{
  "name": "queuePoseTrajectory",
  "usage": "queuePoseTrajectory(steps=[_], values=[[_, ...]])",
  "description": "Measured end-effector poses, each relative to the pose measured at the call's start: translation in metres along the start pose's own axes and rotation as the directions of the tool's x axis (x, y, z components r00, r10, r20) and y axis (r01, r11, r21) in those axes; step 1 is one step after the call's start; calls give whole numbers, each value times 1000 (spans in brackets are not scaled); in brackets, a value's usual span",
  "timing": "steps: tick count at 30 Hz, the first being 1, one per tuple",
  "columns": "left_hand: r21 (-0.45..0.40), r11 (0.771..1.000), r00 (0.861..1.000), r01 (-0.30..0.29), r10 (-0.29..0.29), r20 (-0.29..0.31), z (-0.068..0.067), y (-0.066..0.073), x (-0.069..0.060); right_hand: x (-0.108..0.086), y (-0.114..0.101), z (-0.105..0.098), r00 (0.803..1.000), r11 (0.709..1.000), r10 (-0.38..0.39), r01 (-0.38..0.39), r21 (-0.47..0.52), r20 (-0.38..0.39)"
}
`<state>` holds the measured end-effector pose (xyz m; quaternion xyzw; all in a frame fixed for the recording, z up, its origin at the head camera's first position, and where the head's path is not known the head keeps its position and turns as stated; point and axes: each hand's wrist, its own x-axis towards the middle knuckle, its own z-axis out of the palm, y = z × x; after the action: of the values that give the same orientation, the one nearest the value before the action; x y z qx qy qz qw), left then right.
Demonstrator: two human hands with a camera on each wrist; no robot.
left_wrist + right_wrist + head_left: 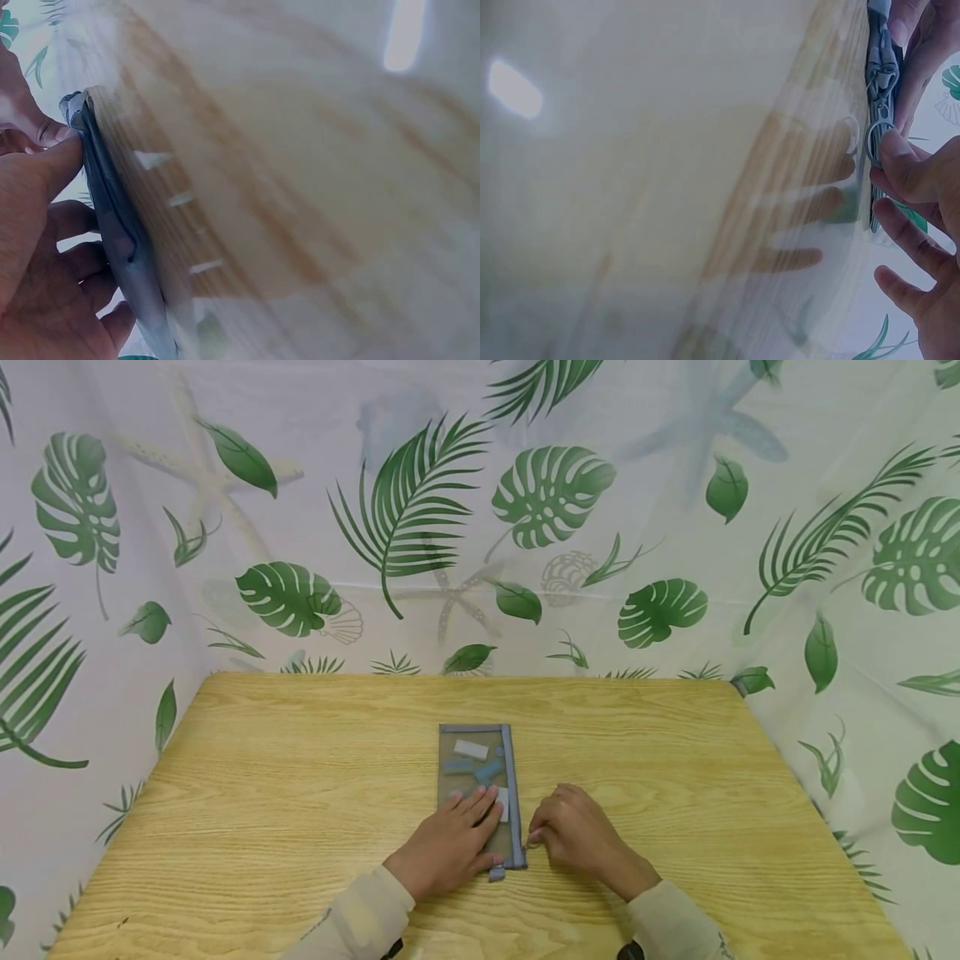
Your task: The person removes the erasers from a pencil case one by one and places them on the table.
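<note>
A see-through pouch with grey edging (446, 735) lies flat on the table, its long zip side to the right. Inside it show a white block (471, 749), blue blocks (489, 770) and another white piece partly under the fingers. My left hand (453, 843) rests on the lower half of the pouch with fingers extended, hiding part of its contents. At the lower right corner my right hand (581, 835) pinches the ring-shaped zip pull (871, 144) between thumb and forefinger. In the right wrist view its other fingers are spread loosely.
The wood-grain table (300, 760) surrounds the pouch, glossy enough to mirror the fingers in the wrist views. A white cloth with green leaf prints (555, 497) hangs behind the table and along both sides. A small grey tab (497, 874) sticks out at the pouch's near end.
</note>
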<state>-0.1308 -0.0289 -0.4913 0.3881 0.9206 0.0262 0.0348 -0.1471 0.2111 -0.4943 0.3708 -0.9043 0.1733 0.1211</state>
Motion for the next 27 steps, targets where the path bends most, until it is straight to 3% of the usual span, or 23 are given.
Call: queuePoseTrajectory(steps=[27], values=[[11, 1000, 1000, 3, -3, 19, 0, -2, 2, 0, 1, 0, 1000, 1000, 18, -18, -21, -7]])
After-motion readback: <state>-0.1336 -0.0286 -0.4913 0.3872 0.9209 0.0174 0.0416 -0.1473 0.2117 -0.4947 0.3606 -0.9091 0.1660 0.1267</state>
